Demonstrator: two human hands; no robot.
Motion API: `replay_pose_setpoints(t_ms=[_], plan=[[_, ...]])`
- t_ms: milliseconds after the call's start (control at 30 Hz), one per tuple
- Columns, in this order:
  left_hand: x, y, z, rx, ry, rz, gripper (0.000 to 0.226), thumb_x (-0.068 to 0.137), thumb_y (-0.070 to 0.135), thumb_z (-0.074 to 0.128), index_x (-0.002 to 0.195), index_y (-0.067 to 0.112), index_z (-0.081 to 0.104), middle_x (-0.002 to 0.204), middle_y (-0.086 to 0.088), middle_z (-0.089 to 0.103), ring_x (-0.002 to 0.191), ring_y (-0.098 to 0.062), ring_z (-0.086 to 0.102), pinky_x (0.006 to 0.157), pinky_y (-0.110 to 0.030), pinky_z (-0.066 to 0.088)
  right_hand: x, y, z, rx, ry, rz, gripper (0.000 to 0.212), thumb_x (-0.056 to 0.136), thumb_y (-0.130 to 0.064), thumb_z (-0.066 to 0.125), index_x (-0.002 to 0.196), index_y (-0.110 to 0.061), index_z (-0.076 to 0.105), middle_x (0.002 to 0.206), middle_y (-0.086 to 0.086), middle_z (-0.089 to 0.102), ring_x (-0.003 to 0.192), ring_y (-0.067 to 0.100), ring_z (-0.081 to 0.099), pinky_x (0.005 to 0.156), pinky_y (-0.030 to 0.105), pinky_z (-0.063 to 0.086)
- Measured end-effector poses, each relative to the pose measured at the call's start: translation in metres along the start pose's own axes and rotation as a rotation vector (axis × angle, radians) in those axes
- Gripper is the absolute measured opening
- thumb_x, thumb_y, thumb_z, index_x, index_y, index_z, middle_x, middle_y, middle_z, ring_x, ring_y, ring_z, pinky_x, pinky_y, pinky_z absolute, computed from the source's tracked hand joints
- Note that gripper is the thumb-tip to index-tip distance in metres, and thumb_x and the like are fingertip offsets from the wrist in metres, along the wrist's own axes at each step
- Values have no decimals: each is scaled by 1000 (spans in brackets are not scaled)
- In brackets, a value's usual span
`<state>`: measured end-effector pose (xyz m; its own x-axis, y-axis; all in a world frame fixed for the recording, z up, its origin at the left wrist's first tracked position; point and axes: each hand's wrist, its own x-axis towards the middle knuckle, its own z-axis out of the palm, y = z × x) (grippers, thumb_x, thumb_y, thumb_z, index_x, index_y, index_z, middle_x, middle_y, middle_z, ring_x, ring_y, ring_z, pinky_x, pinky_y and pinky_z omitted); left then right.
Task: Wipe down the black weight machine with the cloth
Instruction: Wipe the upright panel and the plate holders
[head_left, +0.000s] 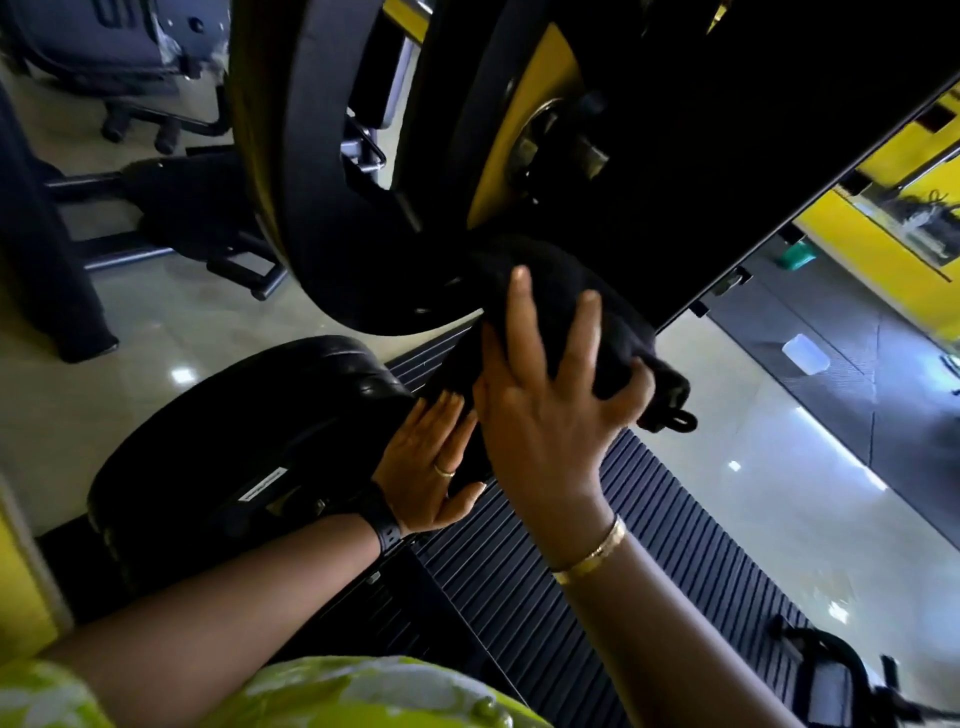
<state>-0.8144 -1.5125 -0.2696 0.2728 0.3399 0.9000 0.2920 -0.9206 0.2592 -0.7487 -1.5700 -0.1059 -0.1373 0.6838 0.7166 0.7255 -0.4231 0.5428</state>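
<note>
Filling the upper centre and right of the frame: the machine (701, 156), black, rigid, surely too heavy to shift, only to be rubbed. Lower left, a round pad (249, 441), firm-looking. At centre, bunched against the machine's lower edge, the cloth (623, 338): black, soft, light, likely to slide loose unless held in a wad. Gripped so by the right hand (550, 384), fingers (519, 296) spread and curled over it. Just below left, the left hand (431, 467), flat against the pad, fingers straight and close together, holding nothing. Best hold: the bunched middle, trailing end gathered in.
</note>
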Motion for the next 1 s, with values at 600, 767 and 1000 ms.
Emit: replay_pose_setpoints(t_ms=[600, 767, 1000], plan=[[-3, -5, -25, 72, -252, -64, 70, 100, 55, 17, 156, 18, -2, 161, -9, 13, 150, -18, 9, 122, -36, 9, -7, 1, -1, 15, -6, 22, 39, 89, -44, 58, 126, -31, 61, 149, -7, 31, 132, 31, 33, 94, 49, 29], [-25, -30, -78, 274, -364, -169, 71, 97, 48, 34, 153, 9, 15, 160, -12, 14, 145, -28, 21, 121, -40, 5, -51, -7, -11, 42, -127, -196, 49, 86, -35, 56, 134, -29, 53, 155, -3, 26, 137, 32, 28, 95, 53, 29], [-31, -72, -144, 521, -597, -136, 61, 89, 37, 42, 144, 11, 44, 149, -11, 43, 145, -20, 25, 119, -46, 2, -38, 24, -29, 303, -203, -195, 82, 67, -24, 76, 141, -40, 46, 153, 0, 28, 135, 40, 24, 97, 50, 21]])
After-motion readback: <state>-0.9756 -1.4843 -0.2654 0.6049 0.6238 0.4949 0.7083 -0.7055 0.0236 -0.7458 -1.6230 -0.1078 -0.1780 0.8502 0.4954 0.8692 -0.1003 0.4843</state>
